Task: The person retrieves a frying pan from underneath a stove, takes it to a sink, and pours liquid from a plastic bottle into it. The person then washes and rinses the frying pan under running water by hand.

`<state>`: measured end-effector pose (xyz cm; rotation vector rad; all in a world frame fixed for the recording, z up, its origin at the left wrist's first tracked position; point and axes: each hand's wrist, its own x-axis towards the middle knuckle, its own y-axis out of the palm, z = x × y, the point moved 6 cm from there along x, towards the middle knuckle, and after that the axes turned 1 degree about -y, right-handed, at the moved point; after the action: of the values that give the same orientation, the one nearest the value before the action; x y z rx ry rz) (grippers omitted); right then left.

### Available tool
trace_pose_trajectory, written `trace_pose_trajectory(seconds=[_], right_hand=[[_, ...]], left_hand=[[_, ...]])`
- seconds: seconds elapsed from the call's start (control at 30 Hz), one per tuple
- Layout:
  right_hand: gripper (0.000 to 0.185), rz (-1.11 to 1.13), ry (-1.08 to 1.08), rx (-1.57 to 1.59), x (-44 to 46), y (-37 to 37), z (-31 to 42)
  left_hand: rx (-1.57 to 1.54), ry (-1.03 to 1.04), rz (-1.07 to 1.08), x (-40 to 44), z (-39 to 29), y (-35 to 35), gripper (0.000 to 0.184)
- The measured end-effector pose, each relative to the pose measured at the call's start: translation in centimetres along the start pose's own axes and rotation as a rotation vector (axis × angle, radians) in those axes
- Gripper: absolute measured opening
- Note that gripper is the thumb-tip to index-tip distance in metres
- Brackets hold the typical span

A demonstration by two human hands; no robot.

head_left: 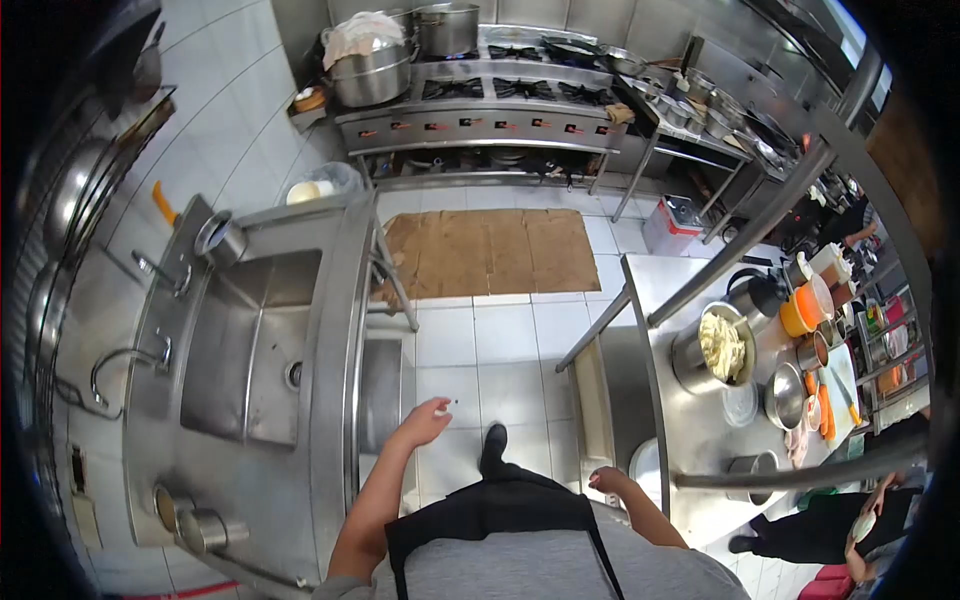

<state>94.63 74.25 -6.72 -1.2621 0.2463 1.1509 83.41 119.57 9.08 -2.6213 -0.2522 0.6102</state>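
Observation:
My left hand (427, 421) hangs over the tiled floor, just right of the steel sink counter (335, 350). Its fingers are loosely stretched and hold nothing that I can see. On the right side, my right hand (608, 481) is beside the steel worktable (690, 440), its fingers curled in with no object showing in them. Neither hand appears to touch a surface. A large pot (690, 362) on the worktable holds a pale yellow mass (722, 347). Near it are a clear round lid (740, 406) and a metal bowl (785, 394).
Ahead, a flattened cardboard sheet (490, 252) lies before the gas stove (480, 122). Metal posts (745, 232) rise from the worktable. A red-and-white bucket (673, 224) stands on the floor. At the lower right, another person (835, 525) holds a pale object.

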Motion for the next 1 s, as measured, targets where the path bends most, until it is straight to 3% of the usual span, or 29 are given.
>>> trace_pose_trajectory(seconds=[0.13,0.17,0.23,0.37,0.43,0.53,0.63,0.67,0.73,0.77,0.83,0.9,0.97,1.0], right_hand=[[0.030,-0.017,-0.010,-0.082,7.8,-7.0,3.5],[0.030,-0.012,-0.025,-0.112,9.9,-8.8,4.7],[0.029,-0.151,-0.300,-0.049,14.0,-13.9,9.1],[0.029,-0.147,-0.368,-0.123,22.2,-24.0,18.4],[0.028,-0.227,-0.533,-0.170,27.8,-27.0,22.2],[0.027,-0.248,-0.633,-0.008,29.6,-33.7,28.7],[0.026,-0.186,-0.586,-0.072,35.0,-35.7,28.9],[0.029,-0.237,-0.633,0.011,35.5,-36.8,28.0],[0.030,-0.107,-0.462,-0.300,39.2,-36.4,23.0],[0.029,-0.075,-0.479,-0.429,40.6,-35.9,19.7],[0.027,0.022,-0.324,-0.505,44.3,-34.3,11.1],[0.025,-0.117,-0.196,-0.354,43.3,-37.5,6.9],[0.024,-0.248,0.077,-0.234,42.9,-39.1,2.5],[0.024,-0.227,0.153,-0.167,42.7,-40.0,1.9]], left_hand=[[0.054,-0.078,0.107,4.6,4.4,0.6,0.042],[0.043,-0.112,0.115,5.2,3.4,-0.6,0.042],[0.007,-0.185,0.127,4.3,-0.3,-3.1,0.041],[-0.226,-0.177,-0.035,5.9,-3.2,-7.7,0.040],[-0.334,-0.133,-0.072,7.2,-5.2,-9.8,0.039],[-0.461,-0.133,-0.031,11.2,-8.3,-12.5,0.039],[-0.473,-0.102,0.041,17.9,-9.1,-14.6,0.039],[-0.458,-0.076,0.067,20.9,-9.9,-15.7,0.040],[-0.334,-0.043,0.041,26.6,-12.1,-18.1,0.039],[-0.282,-0.003,0.033,29.5,-13.4,-19.3,0.038],[-0.336,0.079,0.098,35.6,-15.3,-20.8,0.038],[-0.296,0.119,0.140,41.1,-16.9,-21.9,0.038],[-0.145,0.128,0.155,46.1,-18.4,-22.7,0.039],[-0.091,0.107,0.194,48.5,-18.1,-22.5,0.041]])
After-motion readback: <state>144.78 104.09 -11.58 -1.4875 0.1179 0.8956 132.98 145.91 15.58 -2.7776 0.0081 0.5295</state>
